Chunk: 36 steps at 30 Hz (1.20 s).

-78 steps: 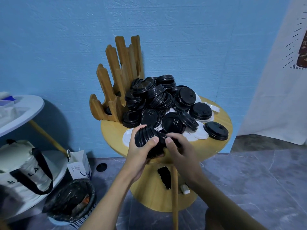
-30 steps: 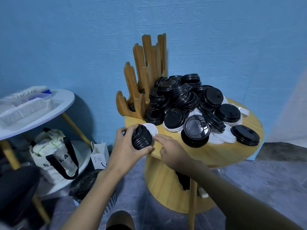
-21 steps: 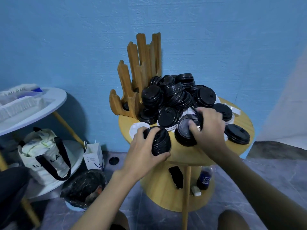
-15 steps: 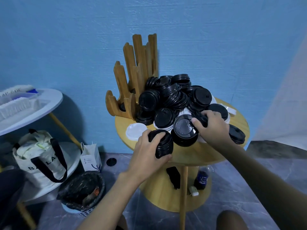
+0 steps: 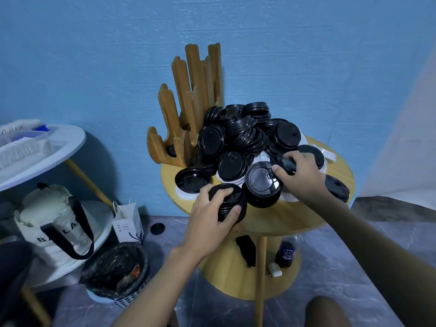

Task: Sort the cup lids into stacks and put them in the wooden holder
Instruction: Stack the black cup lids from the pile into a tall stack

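Gathering: left hand curls round a stack at the bench's near edge, while right hand pinches a lid off the pile. Next, I'd say, seat that lid squarely on the stack, then carry it back-left to the holder. The stack sits close to the rim, and the pile leaves little bare bench.

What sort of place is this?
Likely a café or drinks-shop back corner, not certain: a heap of black cup lids on a round wooden table, beside a wooden holder.
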{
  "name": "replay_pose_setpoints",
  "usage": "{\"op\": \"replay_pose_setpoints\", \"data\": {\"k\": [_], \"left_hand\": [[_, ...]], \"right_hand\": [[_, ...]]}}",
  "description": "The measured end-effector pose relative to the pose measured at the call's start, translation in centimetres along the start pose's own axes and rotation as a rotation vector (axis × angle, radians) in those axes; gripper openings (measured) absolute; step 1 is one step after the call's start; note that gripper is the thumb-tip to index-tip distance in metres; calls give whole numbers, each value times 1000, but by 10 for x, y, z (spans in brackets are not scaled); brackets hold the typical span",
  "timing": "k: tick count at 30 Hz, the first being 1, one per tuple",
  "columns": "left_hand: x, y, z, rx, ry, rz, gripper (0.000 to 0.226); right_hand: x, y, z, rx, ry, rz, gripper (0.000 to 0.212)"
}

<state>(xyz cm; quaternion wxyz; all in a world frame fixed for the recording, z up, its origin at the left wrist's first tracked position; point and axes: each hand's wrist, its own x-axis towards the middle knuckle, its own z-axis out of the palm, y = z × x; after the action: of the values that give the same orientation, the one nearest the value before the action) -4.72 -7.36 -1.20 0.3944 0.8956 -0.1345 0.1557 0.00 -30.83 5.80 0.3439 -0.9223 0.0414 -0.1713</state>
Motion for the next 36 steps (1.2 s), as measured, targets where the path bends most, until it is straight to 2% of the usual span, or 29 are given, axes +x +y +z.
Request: {"op": "replay_pose_setpoints", "data": {"k": [4,6,10,13,20,23,25,27,29,31,33,36], "left_hand": [[-1,-1,0,-19,14,-18,60],[-2,-1,0,-36,34,-18,64],[-4,-4,-1,-125,30,-82,85],[-5,-4,-2,-206,28,-98,90],[-4,-8,2,-227,37,-157,105],[-4,-6,2,-237,63,-111,97],[-4,-5,1,-235,74,-53,82],[-3,-5,1,-220,73,-10,71],[-3,-6,1,-214,77,-6,69],[-3,-6,2,-208,82,-10,70],[-4,-6,3,-197,82,-18,72],[-4,-5,3,-193,83,-38,74]], "right_hand": [[-8,-13,-4,34,198,-109,41],[-16,-27,-5,95,189,-227,37],[-39,-58,8,171,-125,-461,32],[-46,-69,28,116,-316,-502,35],[-45,-63,48,57,-472,-503,27],[-45,-63,47,23,-511,-532,30],[-46,-63,44,-42,-456,-603,32],[-43,-61,39,-73,-269,-650,34],[-36,-53,30,-55,-90,-591,39],[-28,-38,20,-117,11,-530,42],[-22,-23,13,-266,9,-511,49],[-20,-9,9,-413,-101,-496,61]]}}
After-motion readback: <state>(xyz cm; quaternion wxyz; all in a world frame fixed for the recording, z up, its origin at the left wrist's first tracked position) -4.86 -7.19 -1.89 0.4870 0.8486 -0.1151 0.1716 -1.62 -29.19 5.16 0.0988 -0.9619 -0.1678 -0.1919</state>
